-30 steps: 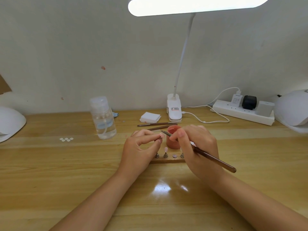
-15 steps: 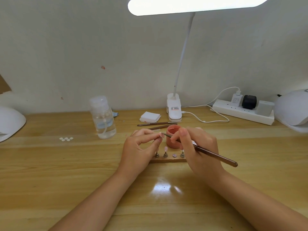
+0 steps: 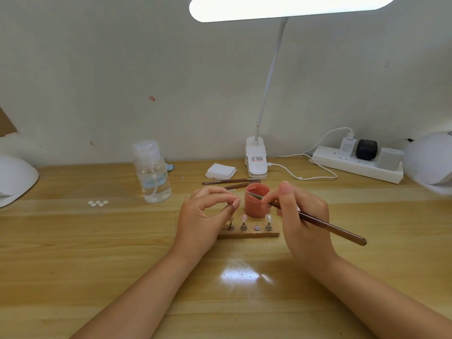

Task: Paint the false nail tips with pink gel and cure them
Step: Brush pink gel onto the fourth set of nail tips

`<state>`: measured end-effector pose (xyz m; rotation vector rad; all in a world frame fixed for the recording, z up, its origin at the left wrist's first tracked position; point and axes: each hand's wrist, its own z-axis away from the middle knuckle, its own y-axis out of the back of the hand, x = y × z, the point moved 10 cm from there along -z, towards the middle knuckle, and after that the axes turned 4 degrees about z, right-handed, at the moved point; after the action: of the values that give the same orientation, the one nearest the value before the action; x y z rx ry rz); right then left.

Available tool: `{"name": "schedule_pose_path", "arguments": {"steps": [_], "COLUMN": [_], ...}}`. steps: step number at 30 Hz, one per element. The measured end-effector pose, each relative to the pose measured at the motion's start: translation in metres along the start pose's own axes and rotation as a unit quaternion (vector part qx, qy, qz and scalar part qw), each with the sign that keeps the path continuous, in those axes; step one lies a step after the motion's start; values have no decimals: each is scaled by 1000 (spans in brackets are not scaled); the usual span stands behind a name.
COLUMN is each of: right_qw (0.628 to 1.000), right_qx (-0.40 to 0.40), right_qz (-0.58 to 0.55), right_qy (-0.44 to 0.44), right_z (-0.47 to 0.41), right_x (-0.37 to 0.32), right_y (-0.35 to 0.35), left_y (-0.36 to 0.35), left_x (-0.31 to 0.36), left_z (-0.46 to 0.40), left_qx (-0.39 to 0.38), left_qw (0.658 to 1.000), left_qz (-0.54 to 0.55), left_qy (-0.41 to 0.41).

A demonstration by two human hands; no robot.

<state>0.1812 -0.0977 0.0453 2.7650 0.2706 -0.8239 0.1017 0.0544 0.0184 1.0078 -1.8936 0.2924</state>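
Observation:
An open pot of pink gel (image 3: 256, 203) stands behind a small wooden nail stand (image 3: 248, 233). The stand carries metal pegs with nail tips: one partly behind my left fingers (image 3: 231, 223), a pink one (image 3: 243, 221), a clear one (image 3: 268, 221), and an empty round slot (image 3: 256, 227). My left hand (image 3: 204, 220) pinches a small nail-tip holder between thumb and forefinger, just left of the pot. My right hand (image 3: 302, 220) grips a brown brush (image 3: 325, 226), whose tip lies over the pot's open mouth.
Two spare brushes (image 3: 231, 181) lie behind the pot near white wipe pads (image 3: 221, 171). A clear pump bottle (image 3: 152, 172) stands left, with loose nail tips (image 3: 97, 203) beside it. White curing lamps sit far left (image 3: 14, 178) and far right (image 3: 429, 160). A clip lamp (image 3: 256, 159) and power strip (image 3: 358, 162) are at the back.
The brush tip has left the nail tip pinched in my left hand and swung right to the mouth of the gel pot. My left hand has stayed almost still.

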Motion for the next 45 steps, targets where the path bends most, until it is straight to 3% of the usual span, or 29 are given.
{"name": "schedule_pose_path", "arguments": {"steps": [7,16,31,45], "right_qw": [1000,996,990,991], "right_qx": [-13,-46,-40,-14], "right_qz": [3,45,79,-77], "right_qy": [1,67,107,-109], "right_z": [1,7,7,-20], "right_x": [-2,-14,-24,16], "right_y": [-5,-13,-10,6], "left_y": [1,4,4,2], "left_x": [-1,-1,-2,-5], "left_z": [-1,0,-1,-2], "left_qx": [-2,10,16,6], "left_qw": [1000,1000,1000,999], "left_qz": [-2,5,2,54], "left_qy": [-14,-5,-5,3]}}
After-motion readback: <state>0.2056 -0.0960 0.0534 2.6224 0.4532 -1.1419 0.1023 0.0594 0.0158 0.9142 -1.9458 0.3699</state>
